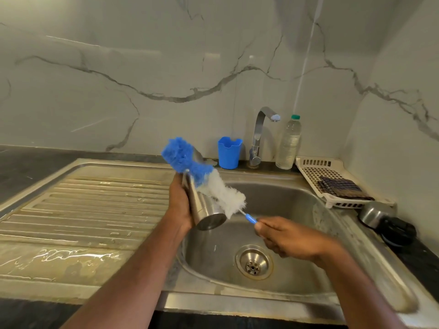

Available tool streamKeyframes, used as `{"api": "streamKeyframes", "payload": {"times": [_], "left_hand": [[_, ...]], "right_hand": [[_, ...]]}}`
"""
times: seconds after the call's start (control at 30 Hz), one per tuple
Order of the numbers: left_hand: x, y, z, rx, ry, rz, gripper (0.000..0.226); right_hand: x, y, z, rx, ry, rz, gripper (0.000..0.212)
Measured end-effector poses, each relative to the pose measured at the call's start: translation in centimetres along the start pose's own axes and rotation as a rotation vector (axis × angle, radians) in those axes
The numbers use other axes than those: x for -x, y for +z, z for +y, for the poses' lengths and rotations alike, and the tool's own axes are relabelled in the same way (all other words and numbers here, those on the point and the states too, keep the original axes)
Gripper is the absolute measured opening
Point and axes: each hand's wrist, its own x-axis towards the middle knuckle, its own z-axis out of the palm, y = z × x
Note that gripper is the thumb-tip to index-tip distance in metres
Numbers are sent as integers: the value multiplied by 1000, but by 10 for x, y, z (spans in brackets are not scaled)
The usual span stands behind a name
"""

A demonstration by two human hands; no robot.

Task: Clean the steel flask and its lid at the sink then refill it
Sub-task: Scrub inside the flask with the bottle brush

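Forearms are filling the bottom of my view, and I'm following them up to the fingers. My right hand (282, 238) is pinching the blue handle of the bottle brush (213, 186), fingers clenched round it. My left hand (179, 205) is wrapping the steel flask (202, 205) from the far side, holding it tilted, base toward me, just over the left edge of the sink (297, 276). The blue-and-white bristles are lying along the outside of the flask — so I'm judging this as the scrubbing step, outer wall in hand. Out by the right rim, a dark lid (396, 231) is sitting on the counter beside a small steel cup (373, 213). The tap (261, 136) isn't running. Next I'm expecting to need a rinse — freeing a hand to open that tap.
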Motion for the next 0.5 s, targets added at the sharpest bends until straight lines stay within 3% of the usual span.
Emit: {"api": "streamKeyframes", "payload": {"times": [0.1,0.2,0.27,0.4,0.5], "left_hand": [[5,5,-6,-129,14,15,70],[9,9,-9,-74,19,22,77],[9,8,-6,-28,43,13,72],[7,3,3,9,82,-28,56],[8,5,5,16,87,-29,55]], "right_hand": [[-37,23,-12,323,-84,317,33],[-66,40,-17,379,-52,573,32],[-62,32,-11,305,-44,480,33],[-8,3,3,-120,18,50,31],[-17,13,-1,-1,-41,141,32]]}}
